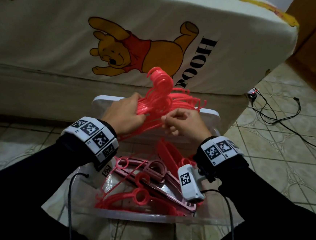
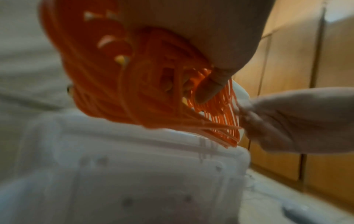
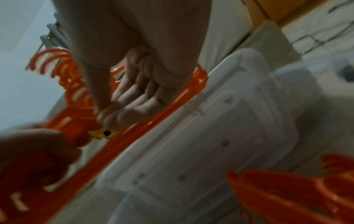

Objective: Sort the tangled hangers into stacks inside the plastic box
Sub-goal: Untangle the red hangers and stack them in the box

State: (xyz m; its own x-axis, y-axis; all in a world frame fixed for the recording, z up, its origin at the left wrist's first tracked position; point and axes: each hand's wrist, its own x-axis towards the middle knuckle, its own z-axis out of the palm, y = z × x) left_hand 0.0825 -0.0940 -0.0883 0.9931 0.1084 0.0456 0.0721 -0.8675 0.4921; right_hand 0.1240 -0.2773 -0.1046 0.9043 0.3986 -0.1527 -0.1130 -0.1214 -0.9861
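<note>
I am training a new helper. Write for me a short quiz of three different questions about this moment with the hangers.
1. True or false: the left hand grips the bundle of bright pink plastic hangers above the white plastic lid.
2. What does the right hand do? A) rests on the floor B) pinches the bundle's thin bars C) pulls a cable
3. Fill in: the loose pink hangers lie inside the clear plastic ___.

Key: 1 true; 2 B; 3 box.
</note>
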